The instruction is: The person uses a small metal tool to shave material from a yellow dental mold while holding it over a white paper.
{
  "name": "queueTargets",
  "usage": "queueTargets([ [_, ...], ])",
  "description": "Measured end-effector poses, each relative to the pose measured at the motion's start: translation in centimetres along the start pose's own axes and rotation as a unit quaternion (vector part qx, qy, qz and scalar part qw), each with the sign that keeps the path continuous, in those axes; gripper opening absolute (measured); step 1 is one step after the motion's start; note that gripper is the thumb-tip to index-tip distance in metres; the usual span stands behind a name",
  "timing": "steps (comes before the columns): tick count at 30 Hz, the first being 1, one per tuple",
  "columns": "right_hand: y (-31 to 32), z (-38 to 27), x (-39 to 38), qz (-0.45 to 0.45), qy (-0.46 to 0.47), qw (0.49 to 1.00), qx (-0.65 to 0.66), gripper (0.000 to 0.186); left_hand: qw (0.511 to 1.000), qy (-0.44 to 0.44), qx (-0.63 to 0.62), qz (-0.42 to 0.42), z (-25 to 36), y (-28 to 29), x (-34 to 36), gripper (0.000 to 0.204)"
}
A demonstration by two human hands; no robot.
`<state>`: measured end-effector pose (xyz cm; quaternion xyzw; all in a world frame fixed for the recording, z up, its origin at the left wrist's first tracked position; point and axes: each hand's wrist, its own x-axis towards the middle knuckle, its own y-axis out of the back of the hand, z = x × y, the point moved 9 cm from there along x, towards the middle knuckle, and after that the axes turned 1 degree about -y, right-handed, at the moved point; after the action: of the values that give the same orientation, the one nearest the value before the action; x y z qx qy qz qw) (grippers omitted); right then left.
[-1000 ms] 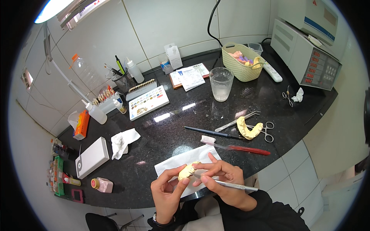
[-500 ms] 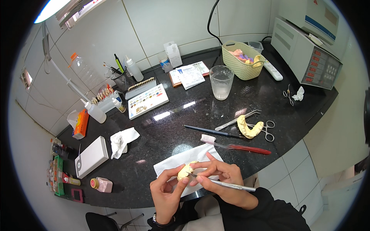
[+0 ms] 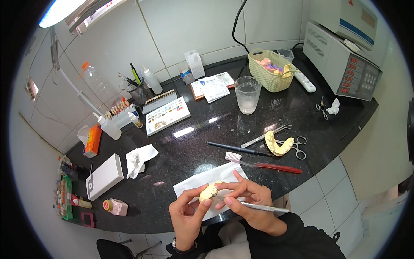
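A pale yellow dental cast (image 3: 208,193) is pinched between the thumb and fingers of my left hand (image 3: 186,214), above a white paper napkin (image 3: 189,183). My right hand (image 3: 253,203) grips a slim metal carving knife (image 3: 263,207) like a pen. The tool's narrow tip reaches the cast's near right side; whether it touches cannot be made out. Fingers of the right hand also rest at the cast's upper edge. Beyond the napkin lie a red-handled toothbrush (image 3: 276,166) and a dark, slender brush (image 3: 233,147).
A U-shaped yellow cast (image 3: 278,149) lies over scissor-like forceps (image 3: 301,152), beside metal tweezers (image 3: 258,140). Farther back stand a glass of water (image 3: 247,96) and a green basket (image 3: 271,77). Left are a white box (image 3: 105,177), crumpled tissue (image 3: 137,160) and a pink jar (image 3: 116,207).
The metal tool has shifted slightly to the right and down along with my right hand. My left hand keeps its hold on the cast. The whole view has shifted a little.
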<state>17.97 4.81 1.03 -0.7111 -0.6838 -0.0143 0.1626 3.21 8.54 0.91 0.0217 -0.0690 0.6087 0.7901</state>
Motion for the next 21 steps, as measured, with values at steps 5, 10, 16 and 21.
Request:
queueTargets([
  [5,-0.27,0.31,0.20,-0.004,0.005,1.000,-0.014,0.009,1.000,-0.009,0.002,0.009,-0.13,0.29,0.01,0.030],
  [10,-0.27,0.25,0.11,-0.021,0.014,0.999,-0.039,0.010,1.000,-0.007,0.014,0.008,-0.10,0.23,-0.06,0.029],
  [16,-0.41,0.40,0.40,-0.028,0.006,0.999,-0.044,0.010,1.000,-0.002,0.024,0.012,-0.30,0.39,-0.15,0.030],
  [21,-0.34,-0.23,0.00,-0.012,0.029,0.998,-0.057,0.009,0.998,-0.038,0.049,0.019,0.19,0.21,-0.24,0.030],
])
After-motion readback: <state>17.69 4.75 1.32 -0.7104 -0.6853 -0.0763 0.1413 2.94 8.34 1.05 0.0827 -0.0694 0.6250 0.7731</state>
